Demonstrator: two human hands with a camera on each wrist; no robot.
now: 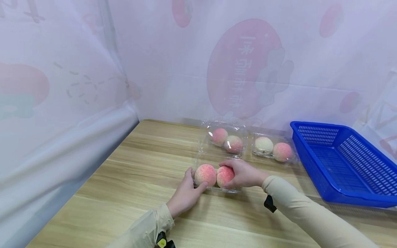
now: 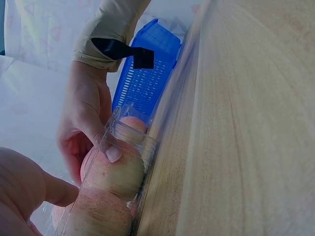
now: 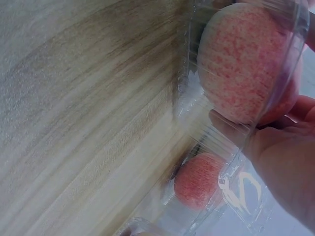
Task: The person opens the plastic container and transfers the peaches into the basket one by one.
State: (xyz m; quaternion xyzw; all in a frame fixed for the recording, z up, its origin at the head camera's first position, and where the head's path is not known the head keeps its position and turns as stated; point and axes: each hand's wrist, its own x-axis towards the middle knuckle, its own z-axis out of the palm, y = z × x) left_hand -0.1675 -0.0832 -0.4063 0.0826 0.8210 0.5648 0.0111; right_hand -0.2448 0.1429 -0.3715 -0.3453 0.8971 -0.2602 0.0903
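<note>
A clear plastic clamshell box (image 1: 231, 190) on the table holds two speckled pink-and-cream peaches, side by side. My left hand (image 1: 183, 195) grips the box at its left end, thumb over the front rim beside the left peach (image 1: 205, 174). Fingers and thumb of my right hand (image 1: 245, 174) curl round the right peach (image 1: 224, 176), which sits inside the box. The left wrist view has the right thumb on that peach (image 2: 115, 172) behind the clear wall. From the right wrist, the peach (image 3: 246, 64) fills much of the box's end.
Behind lie two more peaches (image 1: 220, 136) within clear plastic; whether part of it is the near box's lid, I cannot tell. Another clear box with two peaches (image 1: 282, 152) stands to their right. A blue perforated basket (image 1: 333, 194) occupies the right side. Printed white cloth (image 1: 173, 86) hangs behind the table.
</note>
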